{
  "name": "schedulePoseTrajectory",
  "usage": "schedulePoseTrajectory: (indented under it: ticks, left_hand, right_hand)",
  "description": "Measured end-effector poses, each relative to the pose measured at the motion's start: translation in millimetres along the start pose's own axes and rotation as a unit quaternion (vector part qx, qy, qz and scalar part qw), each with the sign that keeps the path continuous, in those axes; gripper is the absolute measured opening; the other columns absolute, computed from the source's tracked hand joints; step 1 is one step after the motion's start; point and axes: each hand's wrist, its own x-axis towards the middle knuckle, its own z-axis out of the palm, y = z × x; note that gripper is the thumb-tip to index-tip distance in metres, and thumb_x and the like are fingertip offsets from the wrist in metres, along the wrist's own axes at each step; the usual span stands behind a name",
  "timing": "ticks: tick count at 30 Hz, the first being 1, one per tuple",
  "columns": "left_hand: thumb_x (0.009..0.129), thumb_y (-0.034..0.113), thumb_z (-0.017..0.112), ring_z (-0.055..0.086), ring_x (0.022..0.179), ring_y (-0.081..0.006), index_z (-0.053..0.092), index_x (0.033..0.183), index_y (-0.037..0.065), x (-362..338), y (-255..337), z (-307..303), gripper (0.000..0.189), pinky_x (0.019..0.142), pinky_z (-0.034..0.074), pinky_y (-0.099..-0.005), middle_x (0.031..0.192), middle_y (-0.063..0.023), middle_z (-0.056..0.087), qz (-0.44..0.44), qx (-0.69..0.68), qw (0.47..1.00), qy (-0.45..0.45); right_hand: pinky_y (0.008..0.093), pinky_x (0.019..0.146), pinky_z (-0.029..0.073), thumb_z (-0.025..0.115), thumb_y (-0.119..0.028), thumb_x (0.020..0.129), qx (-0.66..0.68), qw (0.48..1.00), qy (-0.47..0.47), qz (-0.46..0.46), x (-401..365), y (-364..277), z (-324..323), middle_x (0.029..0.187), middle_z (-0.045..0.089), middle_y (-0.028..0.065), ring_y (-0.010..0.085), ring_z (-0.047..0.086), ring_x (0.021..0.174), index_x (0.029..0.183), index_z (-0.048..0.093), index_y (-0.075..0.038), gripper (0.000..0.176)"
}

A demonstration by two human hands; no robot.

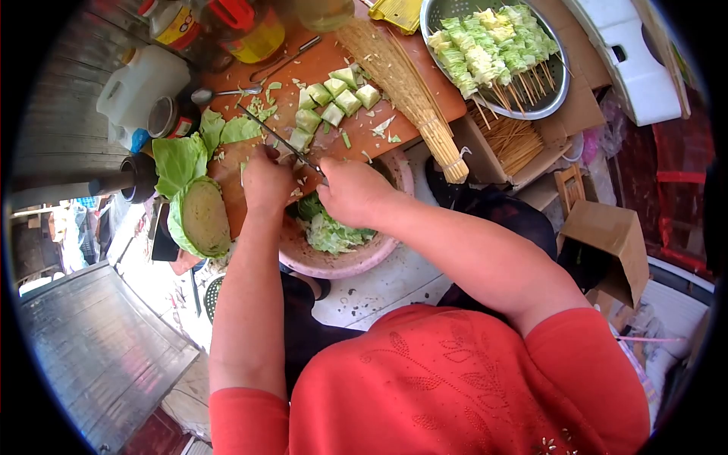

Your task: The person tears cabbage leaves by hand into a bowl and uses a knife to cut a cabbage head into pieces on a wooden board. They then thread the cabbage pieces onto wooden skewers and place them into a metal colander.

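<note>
My right hand [353, 191] is closed around the handle of a knife [282, 141], whose dark blade points up and left over the orange board [250, 83]. Close beside it, my left hand [267, 179] is closed at the board's near edge; what its fingers hold is mostly hidden, though a pale bit shows by them. Square-cut cabbage chunks [334, 114] lie on the board just beyond the blade. To the left rest a cut cabbage half [203, 218] and loose cabbage leaves [180, 163]. Below my hands, a pink basin [345, 265] contains cabbage scraps [337, 233].
A bundle of bamboo sticks [406, 87] lies across the board's right side. Skewered cabbage [493, 45] fills a metal colander [557, 91] above a cardboard box [485, 152] of sticks [509, 144]. Jars [250, 34], a white jug [144, 87] and a spoon [203, 96] stand or lie at upper left.
</note>
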Motion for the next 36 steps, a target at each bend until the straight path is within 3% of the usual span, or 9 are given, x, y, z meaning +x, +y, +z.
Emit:
schedulePoseTrajectory:
  ticks: [5, 12, 17, 19, 23, 25, 28, 31, 36]
  left_hand:
    - [0.074, 0.025, 0.078, 0.066, 0.084, -0.0304, 0.058, 0.102, 0.001, 7, 0, -4, 0.042, 0.075, 0.052, -0.0383, 0.096, -0.0155, 0.067, 0.032, 0.007, 0.999, 0.013]
    - [0.077, 0.023, 0.075, 0.067, 0.080, -0.0274, 0.061, 0.106, 0.000, 8, 0, -19, 0.039, 0.072, 0.053, -0.0363, 0.094, -0.0143, 0.067, 0.085, -0.018, 0.996, 0.010]
    - [0.080, 0.012, 0.059, 0.066, 0.089, -0.0279, 0.065, 0.104, 0.000, 3, 7, -66, 0.027, 0.080, 0.051, -0.0367, 0.096, -0.0160, 0.068, -0.017, -0.167, 0.986, -0.004]
    - [0.083, 0.007, 0.055, 0.067, 0.078, -0.0211, 0.063, 0.113, 0.002, 17, -30, -69, 0.031, 0.073, 0.053, -0.0318, 0.100, -0.0090, 0.068, 0.038, -0.123, 0.992, 0.015]
    - [0.083, 0.012, 0.059, 0.060, 0.106, -0.0235, 0.061, 0.119, 0.005, 9, -46, -72, 0.037, 0.092, 0.047, -0.0302, 0.103, -0.0105, 0.066, 0.033, -0.043, 0.996, -0.069]
    - [0.082, 0.023, 0.065, 0.054, 0.119, -0.0310, 0.063, 0.117, 0.005, 2, -53, -58, 0.040, 0.102, 0.042, -0.0351, 0.121, -0.0190, 0.060, 0.241, 0.109, 0.961, -0.083]
    - [0.079, 0.025, 0.072, 0.048, 0.125, -0.0315, 0.062, 0.119, 0.006, 3, -38, -66, 0.045, 0.107, 0.038, -0.0343, 0.128, -0.0192, 0.055, 0.260, 0.294, 0.895, -0.212]
    - [0.079, 0.020, 0.071, 0.051, 0.121, -0.0320, 0.061, 0.119, 0.005, -6, -34, -69, 0.043, 0.104, 0.040, -0.0332, 0.125, -0.0193, 0.057, 0.150, 0.111, 0.969, -0.160]
    - [0.085, 0.019, 0.065, 0.059, 0.108, -0.0296, 0.058, 0.122, 0.003, 8, -54, -61, 0.041, 0.094, 0.047, -0.0347, 0.115, -0.0179, 0.061, 0.023, -0.035, 0.966, -0.254]
  right_hand:
    - [0.0498, 0.075, 0.048, 0.056, -0.021, 0.087, 0.009, 0.999, 0.034, 0.003, 0, -14, -17, 0.081, 0.063, 0.0261, 0.0444, 0.062, 0.080, 0.096, 0.052, 0.003, 0.026]
    - [0.0481, 0.070, 0.048, 0.058, -0.022, 0.086, 0.027, 0.997, 0.063, -0.021, -8, -19, -29, 0.077, 0.063, 0.0248, 0.0437, 0.062, 0.076, 0.093, 0.053, 0.002, 0.027]
    - [0.0476, 0.069, 0.048, 0.059, -0.022, 0.085, 0.034, 0.997, 0.057, -0.035, -15, -18, -29, 0.076, 0.062, 0.0239, 0.0431, 0.061, 0.076, 0.094, 0.053, 0.002, 0.026]
    - [0.0473, 0.070, 0.048, 0.059, -0.021, 0.085, 0.032, 0.997, 0.050, -0.040, -18, -18, -27, 0.076, 0.062, 0.0239, 0.0430, 0.061, 0.077, 0.094, 0.053, 0.002, 0.026]
    - [0.0475, 0.072, 0.048, 0.059, -0.021, 0.085, 0.035, 0.997, 0.032, -0.068, -25, -20, -24, 0.080, 0.062, 0.0250, 0.0432, 0.061, 0.081, 0.094, 0.053, 0.002, 0.026]
    - [0.0478, 0.073, 0.047, 0.059, -0.021, 0.084, 0.031, 0.996, 0.033, -0.080, -26, -22, -22, 0.081, 0.062, 0.0254, 0.0435, 0.060, 0.082, 0.094, 0.053, 0.003, 0.026]
    - [0.0488, 0.074, 0.048, 0.058, -0.020, 0.084, 0.032, 0.996, 0.020, -0.083, -25, -22, -17, 0.080, 0.062, 0.0256, 0.0442, 0.060, 0.081, 0.095, 0.053, 0.003, 0.026]
    - [0.0492, 0.074, 0.048, 0.058, -0.020, 0.084, 0.030, 0.995, 0.016, -0.095, -25, -21, -16, 0.080, 0.062, 0.0258, 0.0445, 0.060, 0.081, 0.096, 0.053, 0.003, 0.026]
    - [0.0496, 0.074, 0.048, 0.057, -0.021, 0.084, 0.010, 0.997, -0.031, -0.065, -25, -23, -15, 0.081, 0.062, 0.0259, 0.0440, 0.061, 0.082, 0.095, 0.052, 0.004, 0.027]
